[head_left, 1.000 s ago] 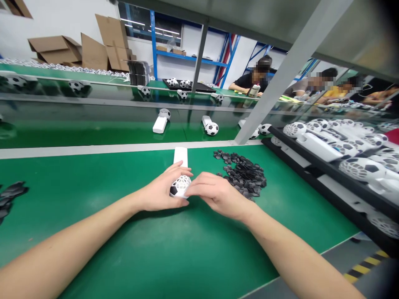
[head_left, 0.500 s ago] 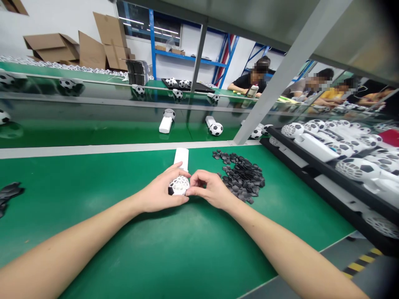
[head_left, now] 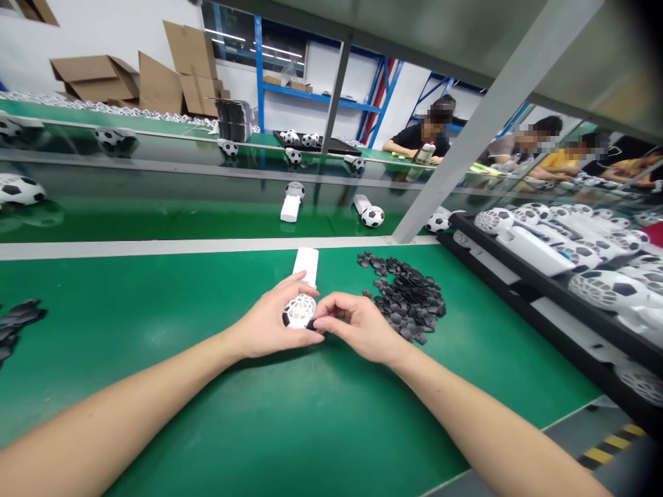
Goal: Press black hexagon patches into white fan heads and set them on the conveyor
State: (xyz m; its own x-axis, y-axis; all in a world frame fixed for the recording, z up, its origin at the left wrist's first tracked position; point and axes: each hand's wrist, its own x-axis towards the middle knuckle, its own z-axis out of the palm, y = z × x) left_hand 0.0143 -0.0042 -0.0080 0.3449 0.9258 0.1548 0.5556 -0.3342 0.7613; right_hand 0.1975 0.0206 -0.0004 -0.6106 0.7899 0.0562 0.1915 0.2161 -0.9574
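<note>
My left hand (head_left: 272,321) is wrapped round a football-shaped housing (head_left: 300,309), white with an open lattice top and black patches on its sides. A flat white handle (head_left: 306,264) sticks out from it, away from me. At the ball's right side, the thumb and forefinger of my right hand (head_left: 357,324) pinch a small black piece (head_left: 311,324) against the shell. My fingers partly cover that piece. A heap of loose black pieces (head_left: 409,297) lies on the green table just beyond my right hand.
Stacked black trays (head_left: 523,286) hold white football-shaped units on the right. A grey post (head_left: 456,145) slants up from the white table edge strip (head_left: 155,249). Beyond it, a glossy green belt (head_left: 217,214) carries several football units. Black strips (head_left: 21,321) lie far left. People sit across.
A black piece now shows between my right fingertips at the ball's side. Both hands sit slightly more to the right in view. Some units on the belt have shifted.
</note>
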